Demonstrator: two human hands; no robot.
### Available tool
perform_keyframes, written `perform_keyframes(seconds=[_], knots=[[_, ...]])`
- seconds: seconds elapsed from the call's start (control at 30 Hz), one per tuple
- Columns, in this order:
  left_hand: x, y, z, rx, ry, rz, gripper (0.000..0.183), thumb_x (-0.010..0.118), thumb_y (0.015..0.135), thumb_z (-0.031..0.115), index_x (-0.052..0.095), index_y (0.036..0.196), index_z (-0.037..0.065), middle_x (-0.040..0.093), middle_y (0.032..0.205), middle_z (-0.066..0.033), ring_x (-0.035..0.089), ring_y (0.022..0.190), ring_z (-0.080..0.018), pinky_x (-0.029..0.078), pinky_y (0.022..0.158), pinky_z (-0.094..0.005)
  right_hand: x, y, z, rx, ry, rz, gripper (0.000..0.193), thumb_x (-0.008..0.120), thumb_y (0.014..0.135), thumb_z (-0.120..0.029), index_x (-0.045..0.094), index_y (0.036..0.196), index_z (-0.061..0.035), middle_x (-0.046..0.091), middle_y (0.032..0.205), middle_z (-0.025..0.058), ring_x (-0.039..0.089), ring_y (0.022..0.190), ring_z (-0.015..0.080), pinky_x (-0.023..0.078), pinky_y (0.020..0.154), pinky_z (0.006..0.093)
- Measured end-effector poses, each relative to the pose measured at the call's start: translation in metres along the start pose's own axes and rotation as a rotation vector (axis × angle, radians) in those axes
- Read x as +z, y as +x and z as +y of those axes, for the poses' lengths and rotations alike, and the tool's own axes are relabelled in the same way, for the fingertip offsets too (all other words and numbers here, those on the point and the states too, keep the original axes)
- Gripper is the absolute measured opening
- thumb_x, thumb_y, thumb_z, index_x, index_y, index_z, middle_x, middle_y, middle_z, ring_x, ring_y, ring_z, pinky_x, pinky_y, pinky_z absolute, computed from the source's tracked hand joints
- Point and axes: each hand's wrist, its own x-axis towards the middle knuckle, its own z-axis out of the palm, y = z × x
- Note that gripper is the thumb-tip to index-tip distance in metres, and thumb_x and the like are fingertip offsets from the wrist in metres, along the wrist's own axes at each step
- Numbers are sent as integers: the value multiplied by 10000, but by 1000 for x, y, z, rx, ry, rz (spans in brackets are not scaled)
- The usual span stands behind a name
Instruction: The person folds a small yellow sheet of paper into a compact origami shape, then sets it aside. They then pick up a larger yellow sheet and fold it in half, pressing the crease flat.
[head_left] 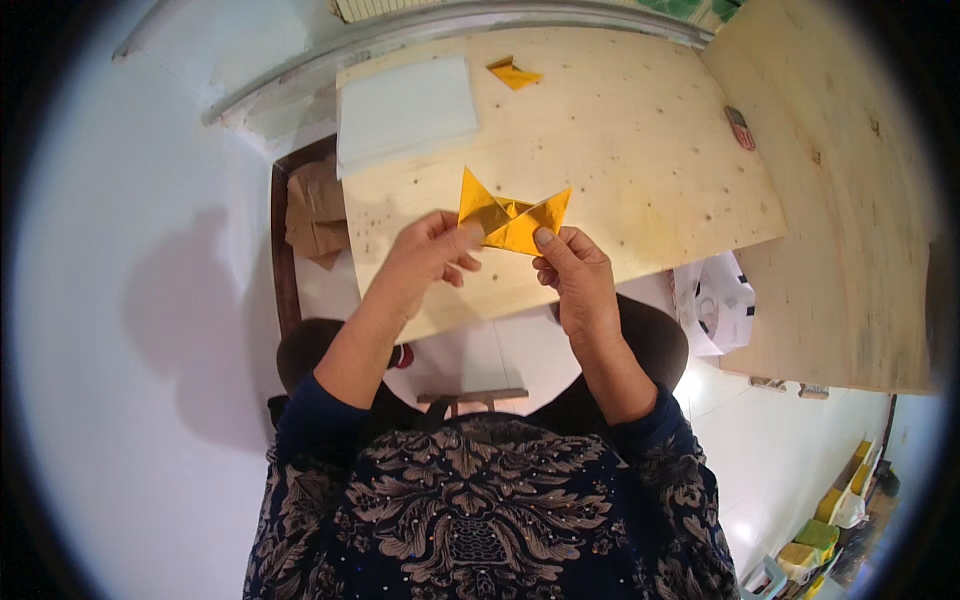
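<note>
A piece of folded gold paper (518, 236) with two pointed wings is held up over the near part of the wooden table. My right hand (578, 268) pinches its lower right edge, thumb in front and fingers curled behind. At its left edge is my left hand (432, 250), the thumb lying over the paper and the other fingers bent, slightly blurred. The two wing tips point up and outward, and the middle is creased. Another folded gold paper piece (515, 73), smaller, lies at the far side of the table.
The pale wooden table (620, 150) bears a stack of white sheets (408, 108) at far left and a small red and grey object (740, 128) at right. A wooden panel (830, 200) rises on the right. A white bag (712, 303) sits beside the table's near right corner; brown paper (316, 212) lies left.
</note>
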Motion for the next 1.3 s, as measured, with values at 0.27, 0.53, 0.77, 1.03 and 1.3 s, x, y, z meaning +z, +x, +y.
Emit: perform_keyframes(seconds=[0.27, 0.53, 0.77, 1.03, 1.3], knots=[[-36, 140, 28, 17, 342, -43, 184, 680, 838, 222, 638, 857, 44, 631, 736, -23, 570, 620, -92, 433, 531, -229, 7, 93, -8, 4, -54, 24, 201, 656, 892, -244, 626, 994, -73, 618, 879, -5, 590, 807, 99, 459, 670, 238], [-30, 365, 117, -35, 938, -32, 178, 697, 827, 230, 658, 750, 74, 608, 656, -4, 470, 495, -91, 346, 475, -251, -38, 100, -23, -3, -85, 52, 292, 627, 905, -185, 588, 1155, -39, 624, 1013, 34, 592, 868, 127, 463, 736, 249], [-14, 444, 112, -294, 856, -109, 159, 666, 878, 175, 642, 794, 43, 557, 641, -14, 458, 523, -110, 346, 488, -277, -66, 99, -1, 103, 31, 64, 289, 641, 907, -167, 592, 1156, -29, 636, 995, 30, 596, 856, 115, 457, 724, 245], [-11, 465, 102, -475, 892, 35, 96, 660, 867, 120, 626, 876, 31, 539, 649, -41, 458, 534, -152, 381, 514, -311, -78, 95, 3, 115, 39, 47, 277, 635, 913, -174, 597, 1154, -42, 635, 994, 13, 599, 870, 109, 455, 729, 243], [17, 414, 61, 613, 1697, 242, 556, 696, 805, 290, 511, 1239, -4, 495, 1274, -213, 483, 1186, -343, 436, 935, -449, -82, 90, 3, 127, 33, 55, 250, 639, 903, -138, 613, 1124, -25, 641, 990, 60, 605, 849, 136, 468, 715, 259]])
